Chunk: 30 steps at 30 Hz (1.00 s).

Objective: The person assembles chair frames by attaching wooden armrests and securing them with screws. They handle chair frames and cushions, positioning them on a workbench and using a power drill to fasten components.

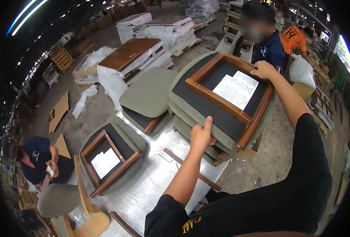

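Beneath our forearms spreads a shiny tabletop (147, 193). By its far right edge, topping a pile of similar seats, we have an upholstered padded seat (208, 108), underside up. We judge it moderately heavy, soft and grippy around the fabric rim, stiff through the wood and not very fragile. Its wooden frame (218, 101) looks the firmest hold for us. The rounded edge faces left; the thick rail lies on the right, running away from us and leaning right. The outline is nearly square, so we cannot tell a long axis. A white sheet (236, 90) sits inside the frame. Our right hand (264, 71) is clamped over the frame's far corner; our left hand (201, 136) pinches the near padded rim, thumb uppermost.
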Each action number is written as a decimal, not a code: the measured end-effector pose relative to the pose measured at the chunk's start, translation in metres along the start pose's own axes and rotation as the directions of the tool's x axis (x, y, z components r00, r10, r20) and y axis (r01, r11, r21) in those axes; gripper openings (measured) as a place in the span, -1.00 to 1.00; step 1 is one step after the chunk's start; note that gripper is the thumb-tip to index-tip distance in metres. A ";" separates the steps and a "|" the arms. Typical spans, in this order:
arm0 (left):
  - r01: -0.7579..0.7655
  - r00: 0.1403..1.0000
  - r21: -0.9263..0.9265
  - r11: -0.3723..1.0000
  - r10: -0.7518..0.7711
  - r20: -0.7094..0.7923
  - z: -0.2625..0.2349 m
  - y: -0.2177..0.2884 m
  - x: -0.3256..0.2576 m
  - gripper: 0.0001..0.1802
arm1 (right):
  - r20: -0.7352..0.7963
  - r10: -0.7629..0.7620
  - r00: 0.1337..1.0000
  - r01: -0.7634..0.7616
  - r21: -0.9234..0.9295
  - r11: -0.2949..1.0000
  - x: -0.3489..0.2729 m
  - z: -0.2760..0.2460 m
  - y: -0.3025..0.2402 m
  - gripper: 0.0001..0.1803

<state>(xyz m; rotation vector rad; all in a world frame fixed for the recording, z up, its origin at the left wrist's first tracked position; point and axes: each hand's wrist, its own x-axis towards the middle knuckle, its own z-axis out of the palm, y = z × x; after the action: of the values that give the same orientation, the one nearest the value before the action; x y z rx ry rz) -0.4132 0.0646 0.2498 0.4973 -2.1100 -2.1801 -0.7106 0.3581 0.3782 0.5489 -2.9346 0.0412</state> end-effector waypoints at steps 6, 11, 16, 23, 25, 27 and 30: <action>0.123 0.992 0.090 0.988 -0.122 -0.013 -0.005 0.004 0.003 -0.29 | 0.076 0.005 0.997 -0.009 0.041 0.999 0.010 0.031 0.006 -0.53; 0.124 0.991 -0.088 0.988 -0.127 -0.029 -0.072 -0.051 0.023 -0.40 | 0.056 -0.078 0.995 0.074 0.078 0.994 0.007 0.044 0.016 -0.54; -0.179 0.569 -0.066 0.982 0.048 -0.821 -0.256 -0.140 0.142 -0.50 | -0.008 -0.140 0.990 0.140 0.011 0.990 0.013 0.061 0.025 -0.61; -0.062 0.916 -0.555 0.829 -0.174 -0.362 -0.338 -0.231 0.323 0.03 | -0.394 -0.143 0.908 0.048 -0.240 0.969 -0.053 -0.009 -0.005 -0.65; -0.145 0.889 -0.213 0.966 0.033 -0.456 -0.329 -0.237 0.330 -0.03 | -0.437 -0.082 0.896 0.086 -0.011 0.996 -0.089 -0.051 -0.033 -0.69; -0.098 0.859 -0.290 0.952 -0.067 -0.508 -0.324 -0.229 0.324 -0.17 | -0.374 -0.099 0.922 0.102 -0.014 0.995 -0.118 -0.092 -0.066 -0.74; -0.095 0.822 -0.371 0.924 -0.137 -0.553 -0.325 -0.202 0.307 -0.31 | -0.427 -0.033 0.904 -0.060 -0.205 0.977 -0.143 -0.127 -0.113 -0.79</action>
<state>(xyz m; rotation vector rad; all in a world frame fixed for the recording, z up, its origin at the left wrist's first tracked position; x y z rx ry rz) -0.5790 -0.3187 -0.0068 0.9848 -1.3298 -2.0270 -0.5193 0.3109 0.4812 0.4215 -2.4723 -0.1343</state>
